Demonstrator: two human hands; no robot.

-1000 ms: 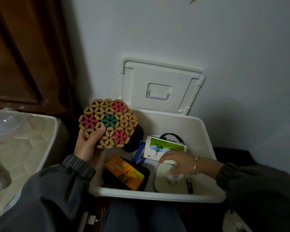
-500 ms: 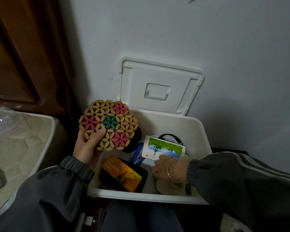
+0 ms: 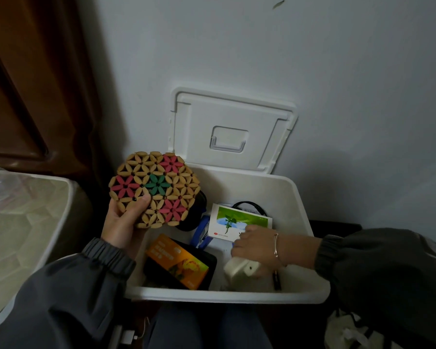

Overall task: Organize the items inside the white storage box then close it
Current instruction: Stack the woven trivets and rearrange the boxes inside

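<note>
The white storage box [image 3: 301, 212] stands open in front of me, its lid [image 3: 230, 129] leaning back against the wall. My left hand [image 3: 122, 222] holds a round woven bamboo coaster [image 3: 155, 188] with red and green flowers above the box's left edge. My right hand [image 3: 256, 244] reaches into the box, fingers curled at the lower right corner of a white and green carton [image 3: 233, 221]. Inside also lie an orange packet [image 3: 176, 260] on a black case, a blue item [image 3: 203, 230], a white adapter [image 3: 239, 269], a black cable [image 3: 249, 206] and a black pen [image 3: 276, 280].
A plastic-wrapped pale mattress [image 3: 23, 222] lies to the left, with a dark wooden door [image 3: 23, 84] behind it. The grey wall rises right behind the box. A white charger and cable [image 3: 130, 337] lie on the floor near my knees. A light bag [image 3: 350, 331] sits at lower right.
My right hand left the white adapter and moved up and left to the white and green carton. My left hand keeps the coaster in much the same place.
</note>
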